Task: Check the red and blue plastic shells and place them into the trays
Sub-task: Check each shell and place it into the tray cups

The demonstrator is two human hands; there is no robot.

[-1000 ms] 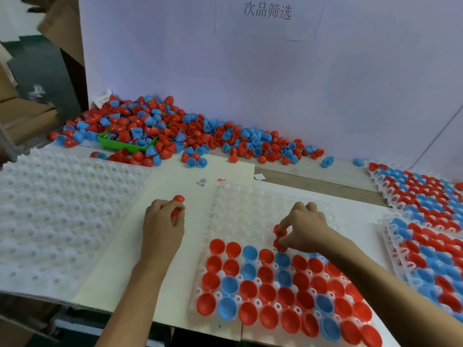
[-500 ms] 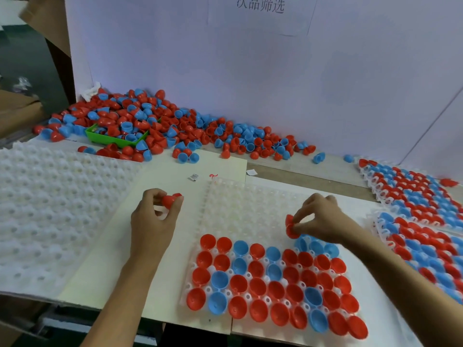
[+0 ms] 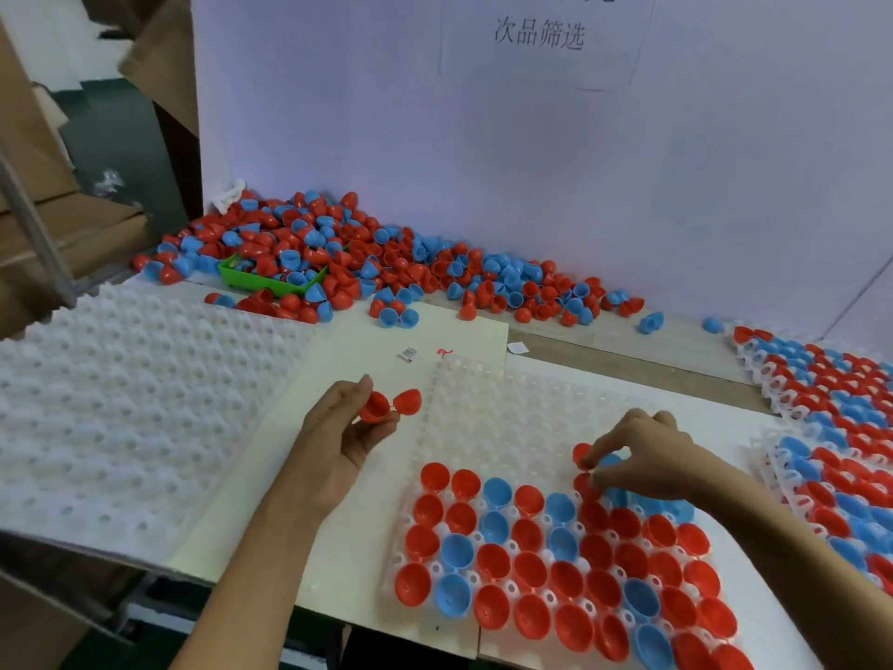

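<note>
Hands work over a white tabletop (image 3: 367,563) w/ a clear plastic dimpled tray (image 3: 507,427) in front of the person. Left hand (image 3: 338,442) is raised just left of that tray, palm up, thumb and fingers pinching a hinged red plastic shell (image 3: 386,406): two red halves joined, one cup facing up, the other dome sticking out to the right. Right hand (image 3: 638,461) is down over the tray's right-middle area, fingers curled, pinching a second red plastic shell (image 3: 582,469) at the edge of the filled rows; can't tell if it sits in a pocket yet.

Tray's near rows are filled w/ seated red and blue shell halves (image 3: 555,573), open side up, mostly red w/ blue mixed in; far rows show bare pockets. Loose pile of red and blue plastic shells (image 3: 386,263) runs along the back of the tabletop against a white backboard (image 3: 483,137), which carries a paper sign w/ Chinese characters (image 3: 539,33). Small green plastic tray (image 3: 270,278) sits within the pile's left part, shells inside and around it. White dimpled tray stack (image 3: 121,403) lies at left, well apart from the right hand. Filled trays of red and blue shells (image 3: 831,389) are at far right, overlapping. Small barcode sticker (image 3: 407,354) lies on the tabletop beyond the left hand. Brown cardboard boxes (image 3: 38,162) stand at far left, off the tabletop.
</note>
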